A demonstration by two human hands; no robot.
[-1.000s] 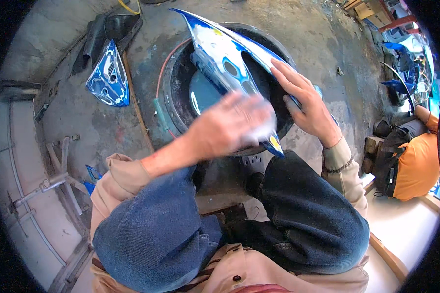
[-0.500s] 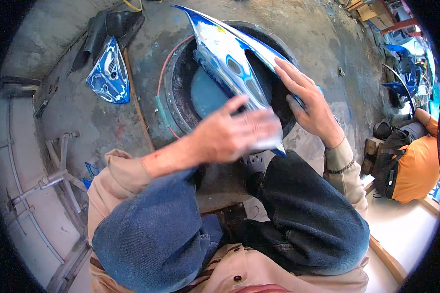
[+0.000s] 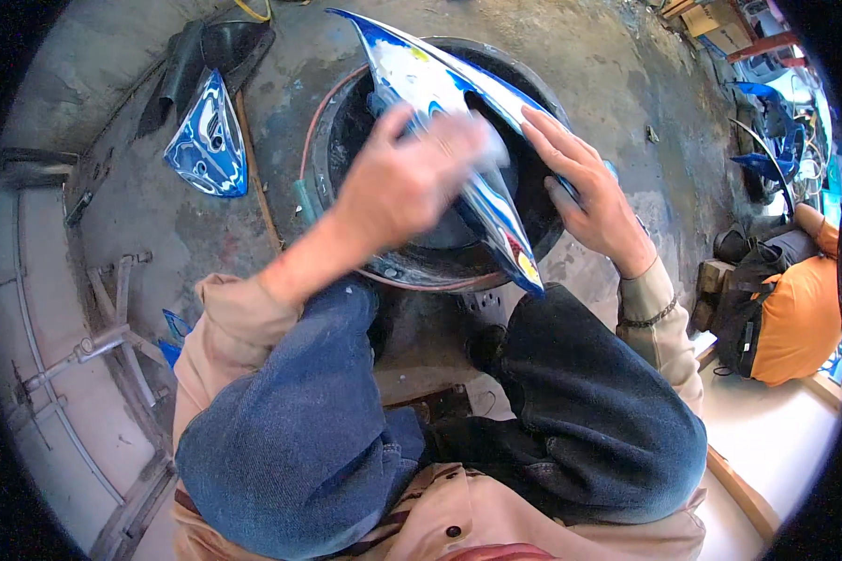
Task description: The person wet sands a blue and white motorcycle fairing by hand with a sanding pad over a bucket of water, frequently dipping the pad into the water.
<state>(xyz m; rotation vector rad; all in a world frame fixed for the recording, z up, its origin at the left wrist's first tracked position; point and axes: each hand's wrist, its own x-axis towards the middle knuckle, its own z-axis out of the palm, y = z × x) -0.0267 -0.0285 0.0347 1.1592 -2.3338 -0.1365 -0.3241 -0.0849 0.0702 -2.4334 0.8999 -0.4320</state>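
Blue-and-white fairing panel [image 3: 482, 178], long and pointed, lies tilted across the rim of a dark round tub [image 3: 421, 266] just beyond the person's knees, its lower tip with a yellow patch hanging over the tub's near edge and its upper tip reaching past the far rim. Nearest the camera are the person's bent legs in blue jeans [image 3: 318, 439], with tan sleeves to either side. The left hand [image 3: 407, 178], blurred, presses down on the panel's upper face with a pale cloth or pad [image 3: 489, 150] under the fingers; whether the fingers are closed around it cannot be told. The right hand [image 3: 585, 192] lies open, fingers spread flat against the panel's right edge, steadying it rather than gripping it. A thin hose [image 3: 323, 122] curves round the tub's left side on the stained concrete floor [image 3: 281, 201]. Farther left, well apart from the tub, a second blue panel [image 3: 206, 140], small and roughly triangular, lies on the floor beside a dark piece of plastic [image 3: 210, 51]. At the right rim another person in an orange top [image 3: 800, 323] sits, with more blue parts [image 3: 767, 140] beyond
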